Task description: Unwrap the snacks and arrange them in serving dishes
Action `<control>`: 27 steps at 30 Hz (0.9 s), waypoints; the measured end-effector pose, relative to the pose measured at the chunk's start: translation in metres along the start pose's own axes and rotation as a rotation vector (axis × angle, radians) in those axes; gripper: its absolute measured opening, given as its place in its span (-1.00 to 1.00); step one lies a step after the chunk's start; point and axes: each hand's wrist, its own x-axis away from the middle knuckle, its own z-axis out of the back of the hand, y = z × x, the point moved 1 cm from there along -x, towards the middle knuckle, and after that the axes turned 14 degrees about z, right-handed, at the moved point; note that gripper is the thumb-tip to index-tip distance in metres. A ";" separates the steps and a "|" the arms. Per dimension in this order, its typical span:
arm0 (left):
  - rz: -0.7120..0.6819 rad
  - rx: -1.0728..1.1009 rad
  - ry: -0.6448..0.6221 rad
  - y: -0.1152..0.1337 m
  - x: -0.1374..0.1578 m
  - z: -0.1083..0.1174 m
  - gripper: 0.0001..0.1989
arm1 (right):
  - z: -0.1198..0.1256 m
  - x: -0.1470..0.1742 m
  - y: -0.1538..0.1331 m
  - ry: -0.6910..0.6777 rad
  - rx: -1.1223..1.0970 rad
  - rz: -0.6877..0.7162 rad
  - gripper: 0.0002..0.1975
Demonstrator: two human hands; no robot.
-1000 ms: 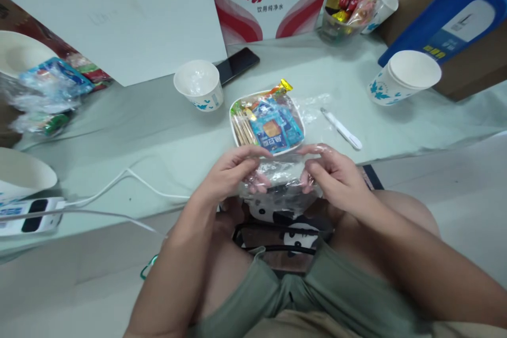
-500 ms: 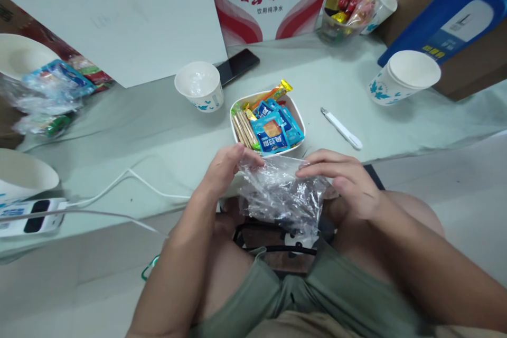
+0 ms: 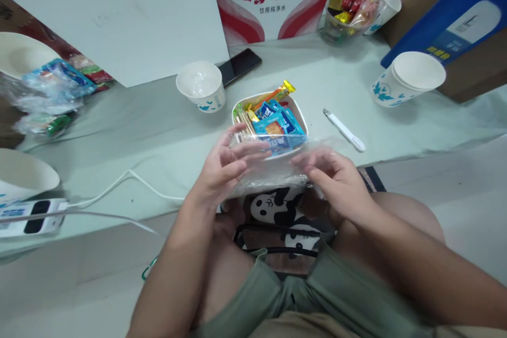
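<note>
A clear plastic bag (image 3: 269, 174) is stretched between my two hands, over the near rim of a white paper bowl (image 3: 304, 122). My left hand (image 3: 222, 169) has its fingers spread and touching the film. My right hand (image 3: 336, 177) has its fingers bent around the bag's right side, slightly blurred. The bowl holds blue snack packets (image 3: 275, 129), several wrapped sticks (image 3: 243, 119) and a yellow-orange wrapped stick (image 3: 279, 93). Part of the packets shows through the film.
A white utility knife (image 3: 344, 131) lies right of the bowl. A paper cup (image 3: 204, 97) and a phone (image 3: 241, 65) are behind it. Stacked cups (image 3: 404, 82) stand at right, near a blue jug (image 3: 443, 21). A power strip (image 3: 34, 216) with a white cable sits at left.
The bag has been raised from above my lap to the bowl's near rim and spread flatter. My left fingers have opened out, and my right fingers have curled in.
</note>
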 end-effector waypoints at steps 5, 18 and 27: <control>0.167 -0.302 0.020 -0.006 -0.001 0.003 -0.75 | -0.004 0.001 -0.002 0.062 0.015 -0.018 -0.75; 0.014 -0.340 0.091 0.007 0.001 0.019 -0.62 | -0.003 -0.003 0.009 0.033 -0.112 -0.066 -0.70; -0.615 -0.639 0.681 0.006 0.013 0.009 -0.76 | -0.022 -0.008 0.016 0.133 -0.054 -0.175 -0.66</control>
